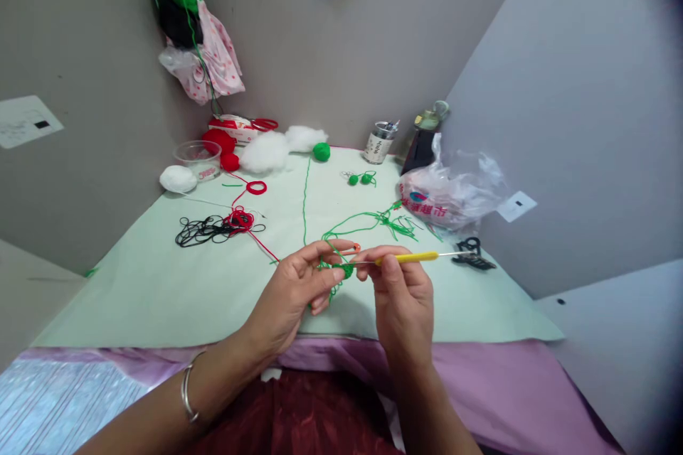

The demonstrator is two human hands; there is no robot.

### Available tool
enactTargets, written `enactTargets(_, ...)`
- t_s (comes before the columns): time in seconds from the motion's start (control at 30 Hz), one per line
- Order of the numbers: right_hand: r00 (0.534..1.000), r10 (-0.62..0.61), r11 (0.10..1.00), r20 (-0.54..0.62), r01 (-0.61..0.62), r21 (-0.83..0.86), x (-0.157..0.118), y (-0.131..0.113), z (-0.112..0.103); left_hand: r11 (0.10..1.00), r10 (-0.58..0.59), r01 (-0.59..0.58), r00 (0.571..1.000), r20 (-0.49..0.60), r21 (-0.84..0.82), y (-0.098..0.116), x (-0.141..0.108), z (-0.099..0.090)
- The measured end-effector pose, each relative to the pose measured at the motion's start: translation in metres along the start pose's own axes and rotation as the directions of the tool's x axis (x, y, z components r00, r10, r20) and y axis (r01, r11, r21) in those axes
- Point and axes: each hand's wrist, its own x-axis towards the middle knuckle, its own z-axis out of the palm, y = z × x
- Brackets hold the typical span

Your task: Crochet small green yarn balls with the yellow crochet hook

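My right hand (404, 291) is closed around a crochet hook (410, 258) with a yellow handle and a thin metal shaft. Its tip points left and meets a small green crochet piece (346, 270). My left hand (299, 281) pinches that piece between thumb and fingers. Green yarn (352, 217) runs over the left fingers and trails back across the table. Just above the piece, an orange item (356, 249), perhaps a stitch marker, shows near the left fingertips. Loops of green yarn hang below the left hand, partly hidden by the fingers.
Black yarn (200, 231) and red yarn (240, 219) lie tangled at left. White stuffing (265, 153), a green ball (321, 151) and a clear tub (205, 169) stand behind. A pen can (378, 143), a plastic bag (448, 192) and black scissors (474, 256) are at right.
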Motion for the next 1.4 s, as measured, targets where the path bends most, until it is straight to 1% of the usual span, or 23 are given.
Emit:
enactTargets(0.07,1.0,0.003,1.0,0.018,-0.003,0.014,0.002,-0.003,0.0,1.0,0.005,-0.005,1.0,-0.007,0.02,0.0,0.001,-0.001)
enactTargets(0.13,0.999,-0.031,0.999,0.042,0.032,-0.036,0.001,-0.006,-0.001,0.998,0.022,-0.021,1.0,-0.017,0.054,0.0,0.0,-0.002)
enactTargets(0.2,0.992,-0.108,0.978,0.061,0.117,-0.172,-0.002,-0.008,-0.002,0.991,0.07,-0.067,0.997,-0.026,0.12,-0.002,-0.001,-0.002)
enactTargets(0.23,0.981,-0.174,0.946,0.082,0.189,-0.264,-0.004,-0.007,-0.003,0.983,0.106,-0.099,0.994,-0.038,0.158,-0.003,-0.001,-0.001)
enactTargets(0.27,0.96,-0.253,0.891,0.123,0.28,-0.356,-0.006,-0.005,-0.003,0.973,0.144,-0.131,0.988,-0.056,0.188,-0.004,-0.002,-0.001)
enactTargets(0.3,0.923,-0.339,0.811,0.183,0.385,-0.44,-0.009,-0.002,-0.003,0.967,0.175,-0.156,0.982,-0.078,0.202,-0.005,-0.002,0.0)
enactTargets(0.37,0.81,-0.493,0.605,0.316,0.581,-0.544,-0.013,0.005,-0.002,0.974,0.185,-0.167,0.976,-0.112,0.154,-0.007,-0.002,0.002)
enactTargets(0.4,0.755,-0.553,0.506,0.353,0.64,-0.578,-0.015,0.008,-0.002,0.986,0.15,-0.14,0.983,-0.109,0.094,-0.007,-0.002,0.002)
enactTargets(0.43,0.727,-0.587,0.452,0.356,0.66,-0.6,-0.015,0.01,-0.002,0.996,0.09,-0.088,0.993,-0.082,0.025,-0.006,-0.001,0.002)
enactTargets(0.47,0.723,-0.603,0.444,0.337,0.655,-0.612,-0.015,0.01,-0.002,0.999,0.018,-0.02,0.999,-0.04,-0.045,-0.005,0.0,0.002)
enactTargets(0.5,0.756,-0.586,0.497,0.293,0.62,-0.607,-0.015,0.01,-0.002,0.993,-0.044,0.044,0.999,0.001,-0.106,-0.003,0.001,0.001)
enactTargets(0.53,0.81,-0.54,0.594,0.23,0.56,-0.577,-0.013,0.007,-0.002,0.984,-0.087,0.091,0.996,0.032,-0.154,-0.001,0.002,0.0)
enactTargets(0.57,0.862,-0.483,0.703,0.157,0.488,-0.517,-0.012,0.004,-0.003,0.976,-0.107,0.114,0.993,0.049,-0.187,0.001,0.003,-0.001)
enactTargets(0.6,0.907,-0.416,0.807,0.063,0.401,-0.434,-0.01,0.001,-0.003,0.973,-0.102,0.109,0.994,0.046,-0.203,0.003,0.003,-0.002)
enactTargets(0.63,0.939,-0.344,0.885,0.021,0.331,-0.328,-0.008,-0.001,-0.003,0.975,-0.083,0.088,0.996,0.034,-0.203,0.004,0.003,-0.002)
enactTargets(0.67,0.961,-0.276,0.935,0.002,0.269,-0.232,-0.006,-0.003,-0.004,0.98,-0.063,0.067,0.998,0.023,-0.186,0.005,0.003,-0.002)
enactTargets(0.7,0.976,-0.216,0.964,0.008,0.215,-0.158,-0.005,-0.004,-0.004,0.986,-0.05,0.053,0.999,0.019,-0.158,0.006,0.002,-0.001)
enactTargets(0.73,0.985,-0.172,0.978,0.032,0.174,-0.112,-0.004,-0.004,-0.003,0.991,-0.042,0.044,0.999,0.018,-0.129,0.006,0.001,0.0)
enactTargets(0.8,0.991,-0.124,0.988,0.056,0.129,-0.082,-0.003,-0.001,-0.003,0.995,-0.036,0.038,0.999,0.02,-0.089,0.005,-0.001,0.002)
enactTargets(0.9,0.993,-0.106,0.991,0.048,0.11,-0.081,-0.003,0.002,-0.001,0.997,-0.035,0.037,0.999,0.032,-0.072,0.005,-0.001,0.004)
enactTargets(1.03,0.996,-0.071,0.989,0.047,0.077,-0.123,-0.004,0.001,-0.001,0.996,-0.041,0.046,0.997,0.059,-0.076,0.006,-0.001,0.003)
enactTargets(1.3,0.996,-0.084,0.978,0.024,0.087,-0.19,-0.005,0.0,-0.001,0.996,-0.056,0.059,0.997,0.05,-0.065,0.005,-0.003,0.003)
enactTargets(1.4,0.998,-0.069,0.989,-0.004,0.068,-0.132,-0.004,-0.002,0.0,0.998,-0.049,0.05,0.998,0.03,-0.037,0.006,-0.003,0.003)
